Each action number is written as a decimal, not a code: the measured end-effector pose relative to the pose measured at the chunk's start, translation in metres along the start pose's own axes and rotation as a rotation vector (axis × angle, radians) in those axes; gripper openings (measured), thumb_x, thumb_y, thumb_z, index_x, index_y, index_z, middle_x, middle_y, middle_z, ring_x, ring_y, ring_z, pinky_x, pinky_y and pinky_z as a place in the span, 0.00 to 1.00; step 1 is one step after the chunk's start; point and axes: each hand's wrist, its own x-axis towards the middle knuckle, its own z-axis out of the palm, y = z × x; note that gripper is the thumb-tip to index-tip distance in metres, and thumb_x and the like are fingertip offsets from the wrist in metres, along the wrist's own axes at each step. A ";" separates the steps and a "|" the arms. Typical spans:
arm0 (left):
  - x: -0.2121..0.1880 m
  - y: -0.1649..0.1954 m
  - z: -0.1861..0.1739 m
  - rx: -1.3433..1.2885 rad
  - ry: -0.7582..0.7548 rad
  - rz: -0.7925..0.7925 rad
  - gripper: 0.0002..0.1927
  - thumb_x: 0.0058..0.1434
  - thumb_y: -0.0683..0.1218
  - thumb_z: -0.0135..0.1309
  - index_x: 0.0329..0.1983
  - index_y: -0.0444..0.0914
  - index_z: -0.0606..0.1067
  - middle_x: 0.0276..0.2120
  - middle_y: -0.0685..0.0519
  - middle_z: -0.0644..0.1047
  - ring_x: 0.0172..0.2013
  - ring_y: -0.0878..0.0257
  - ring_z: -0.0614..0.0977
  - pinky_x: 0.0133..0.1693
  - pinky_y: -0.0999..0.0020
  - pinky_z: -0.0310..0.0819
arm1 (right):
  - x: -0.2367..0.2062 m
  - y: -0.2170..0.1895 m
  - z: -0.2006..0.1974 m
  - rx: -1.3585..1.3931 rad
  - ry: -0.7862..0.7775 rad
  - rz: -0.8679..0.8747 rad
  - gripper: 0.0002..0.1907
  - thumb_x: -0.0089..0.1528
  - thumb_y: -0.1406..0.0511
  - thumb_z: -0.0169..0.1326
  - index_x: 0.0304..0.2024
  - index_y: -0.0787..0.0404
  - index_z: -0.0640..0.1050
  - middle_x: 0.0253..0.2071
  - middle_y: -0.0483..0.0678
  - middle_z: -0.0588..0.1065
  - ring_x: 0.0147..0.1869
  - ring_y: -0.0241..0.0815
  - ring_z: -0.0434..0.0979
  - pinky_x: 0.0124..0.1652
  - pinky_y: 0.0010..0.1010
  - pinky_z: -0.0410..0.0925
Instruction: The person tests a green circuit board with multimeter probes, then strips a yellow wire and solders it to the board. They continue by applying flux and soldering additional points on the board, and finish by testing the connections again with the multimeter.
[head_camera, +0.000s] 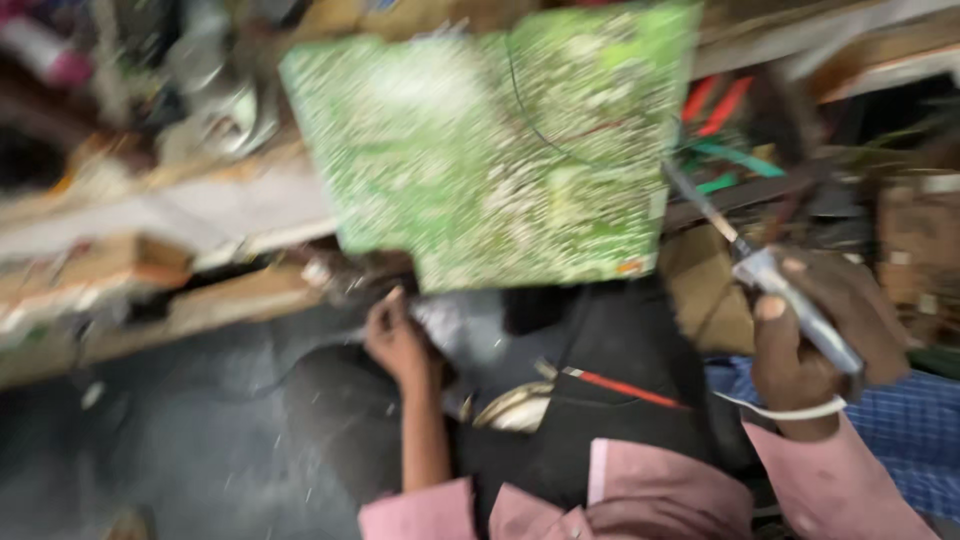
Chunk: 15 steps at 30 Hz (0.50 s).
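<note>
My right hand (815, 335) grips a soldering iron (765, 270), fingers wrapped around its handle, tip near the green board (500, 140). My left hand (398, 340) reaches under the board's lower edge; blur hides its fingers.

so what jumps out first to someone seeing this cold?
The big green circuit board, tilted, fills the upper middle, solder side to the camera. The right hand at right grips a soldering iron whose tip points at the board's right edge. The left hand reaches under the board's lower edge.
</note>
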 end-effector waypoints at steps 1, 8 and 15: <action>-0.003 0.000 0.002 -0.045 -0.008 -0.062 0.09 0.65 0.47 0.59 0.34 0.37 0.76 0.19 0.61 0.68 0.18 0.74 0.64 0.20 0.75 0.56 | 0.006 0.013 -0.011 -0.086 0.047 -0.001 0.13 0.81 0.62 0.54 0.55 0.68 0.74 0.50 0.58 0.77 0.53 0.48 0.79 0.55 0.30 0.72; -0.035 0.025 0.027 0.135 0.086 0.307 0.18 0.75 0.47 0.56 0.32 0.30 0.73 0.26 0.57 0.70 0.28 0.70 0.67 0.31 0.71 0.63 | 0.076 0.146 -0.080 -0.091 0.400 0.079 0.22 0.73 0.55 0.51 0.54 0.71 0.76 0.48 0.60 0.77 0.47 0.50 0.81 0.48 0.36 0.75; -0.118 0.096 0.053 0.662 0.056 0.709 0.13 0.76 0.45 0.53 0.37 0.30 0.72 0.28 0.47 0.74 0.32 0.62 0.73 0.39 0.67 0.69 | 0.172 0.310 -0.105 -0.519 -0.001 -0.056 0.16 0.69 0.77 0.50 0.59 0.68 0.78 0.58 0.71 0.70 0.55 0.67 0.74 0.54 0.51 0.67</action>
